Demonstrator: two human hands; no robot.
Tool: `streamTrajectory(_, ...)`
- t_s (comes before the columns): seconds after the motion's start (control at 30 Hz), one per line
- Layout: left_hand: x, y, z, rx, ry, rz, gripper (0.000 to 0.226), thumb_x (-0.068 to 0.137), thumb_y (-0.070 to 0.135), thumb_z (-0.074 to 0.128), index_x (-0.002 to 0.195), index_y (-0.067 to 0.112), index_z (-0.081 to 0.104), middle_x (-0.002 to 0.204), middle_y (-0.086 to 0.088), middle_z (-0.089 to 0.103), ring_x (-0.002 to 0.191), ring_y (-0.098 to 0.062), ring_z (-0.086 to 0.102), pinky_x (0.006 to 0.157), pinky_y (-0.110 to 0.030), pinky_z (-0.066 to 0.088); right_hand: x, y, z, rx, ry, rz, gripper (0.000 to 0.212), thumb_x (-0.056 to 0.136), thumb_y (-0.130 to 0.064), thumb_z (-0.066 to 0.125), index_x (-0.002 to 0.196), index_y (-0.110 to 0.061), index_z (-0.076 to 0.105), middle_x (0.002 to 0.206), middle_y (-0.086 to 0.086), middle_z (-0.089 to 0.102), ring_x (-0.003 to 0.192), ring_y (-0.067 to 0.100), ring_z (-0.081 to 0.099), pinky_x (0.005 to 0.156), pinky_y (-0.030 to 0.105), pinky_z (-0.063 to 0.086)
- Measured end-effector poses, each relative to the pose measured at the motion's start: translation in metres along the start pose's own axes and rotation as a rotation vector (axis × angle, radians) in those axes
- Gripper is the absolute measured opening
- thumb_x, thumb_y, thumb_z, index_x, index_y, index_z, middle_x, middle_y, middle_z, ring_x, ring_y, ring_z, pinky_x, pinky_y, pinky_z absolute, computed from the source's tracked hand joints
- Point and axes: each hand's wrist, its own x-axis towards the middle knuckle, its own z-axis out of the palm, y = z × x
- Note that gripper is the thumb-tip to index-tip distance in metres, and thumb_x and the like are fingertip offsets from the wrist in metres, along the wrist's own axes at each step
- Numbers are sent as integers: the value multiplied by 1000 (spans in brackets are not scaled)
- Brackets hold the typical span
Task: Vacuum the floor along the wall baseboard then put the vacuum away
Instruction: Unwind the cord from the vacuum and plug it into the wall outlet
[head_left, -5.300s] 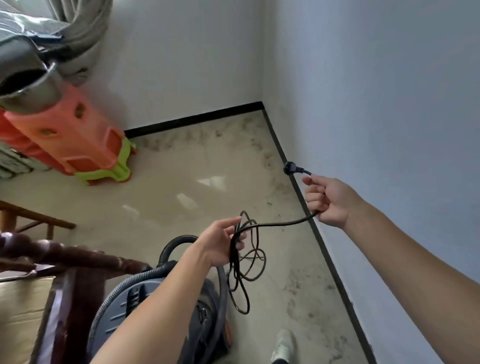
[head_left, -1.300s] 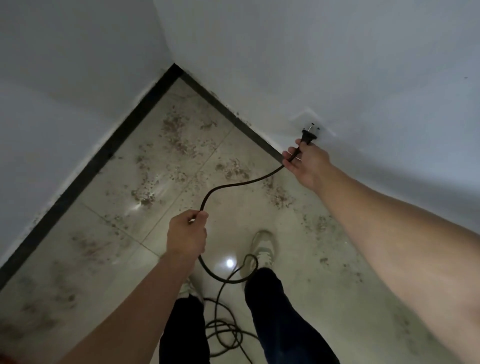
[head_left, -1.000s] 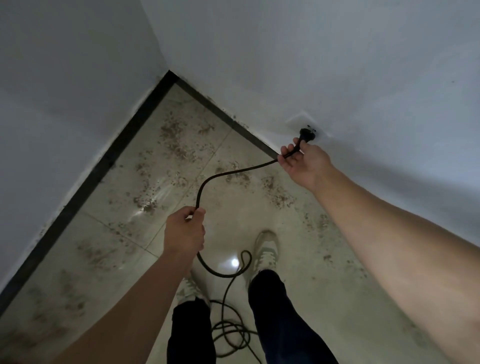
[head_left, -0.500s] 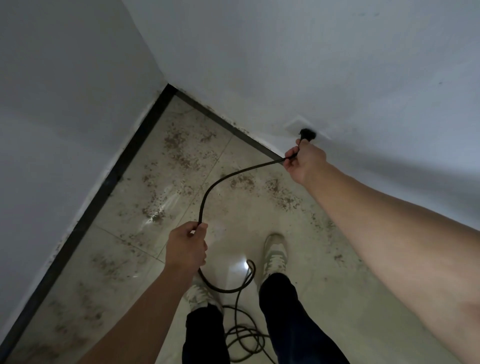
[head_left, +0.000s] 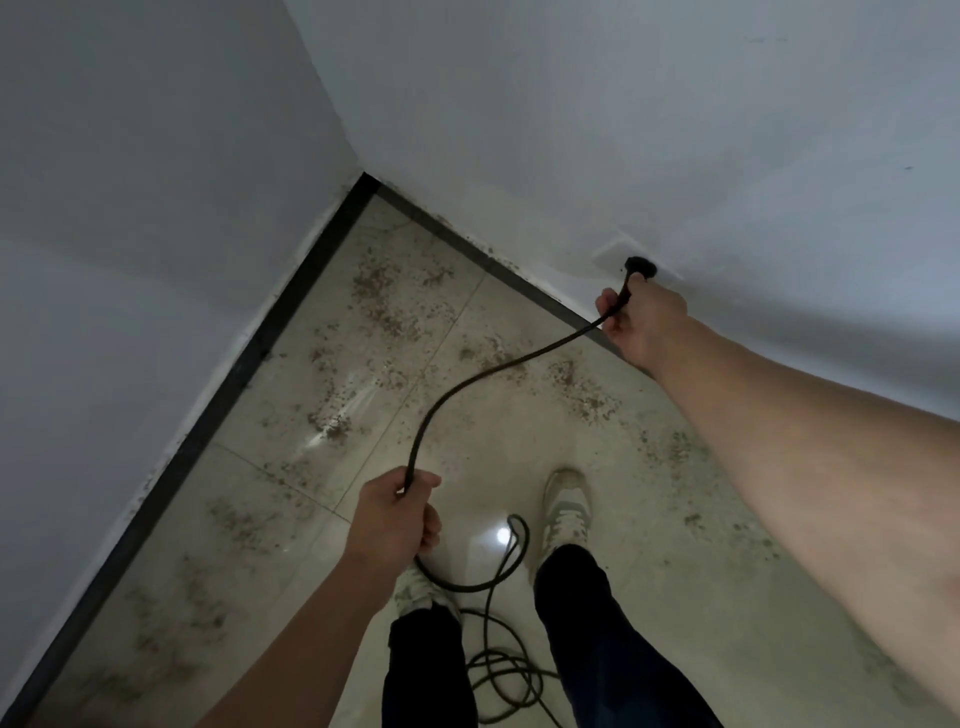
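A black power cord (head_left: 467, 382) runs across the view between my two hands. My right hand (head_left: 644, 327) grips it just behind the black plug (head_left: 640, 267), which sits against a white wall socket (head_left: 621, 249) low on the right wall. My left hand (head_left: 397, 512) holds the cord lower down, fingers curled round it. Below that hand the cord loops and lies in loose coils (head_left: 501, 675) on the floor between my feet. The vacuum itself is out of view.
Two white walls meet in a corner (head_left: 366, 179) with a black baseboard (head_left: 218, 405) along both. The pale tiled floor (head_left: 389, 332) is strewn with brown dirt. My shoes (head_left: 566, 506) and dark trouser legs stand at the bottom centre.
My right hand brought the plug up to the wall socket, and the plug now sits against it. My left hand kept its hold on the cord.
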Motion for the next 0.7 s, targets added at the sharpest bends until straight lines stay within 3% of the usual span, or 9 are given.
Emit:
streamTrajectory(0.1,-13,-8,-7,-1,-33,-23,18,96,15,55,88,4,67,46,-7,53,42,-16,49,45,-26,43,-16,1,-12,-213,-2,-63,26,101,-23,54,124,-12,51,101,14,63,72,20,61,40,21,46)
streamTrajectory(0.2,-29,-16,-13,40,-52,-47,22,91,13,62,84,-7,65,48,-8,52,45,-16,50,51,-23,45,-38,19,-32,-519,19,-190,51,97,-21,61,144,-11,42,98,12,65,79,21,63,55,28,52)
streamTrajectory(0.33,-66,-25,-20,102,-117,-79,22,90,16,64,75,-1,63,63,-15,64,63,-21,55,68,-29,42,-77,53,-57,-980,-8,-387,46,95,-20,58,140,-15,48,125,13,63,102,27,63,88,40,54)
streamTrajectory(0.43,-92,-33,-20,112,-116,-81,17,87,9,64,72,6,57,64,-11,62,65,-20,55,67,-28,40,-110,77,-61,-1367,-165,-678,52,94,-9,51,144,-19,44,136,14,56,117,31,57,94,35,47)
streamTrajectory(0.6,-132,-63,-11,208,-69,-71,19,83,3,64,68,11,56,58,-5,58,50,-11,50,50,-19,37,-153,102,-60,-1846,-430,-1101,78,88,3,54,154,-27,24,155,8,25,141,29,24,109,42,39)
streamTrajectory(0.67,-148,-81,-2,222,-28,-57,19,81,8,66,67,14,55,57,-2,56,55,-15,52,54,-23,38,-164,109,-63,-1960,-563,-1172,72,89,-3,57,151,-27,29,155,7,26,144,28,20,108,44,40)
streamTrajectory(0.7,-154,-90,2,237,-8,-47,19,79,11,68,66,16,54,58,0,54,57,-16,52,55,-24,38,-168,113,-65,-2028,-650,-1180,59,91,-10,57,146,-25,39,150,8,34,141,27,26,102,41,41)
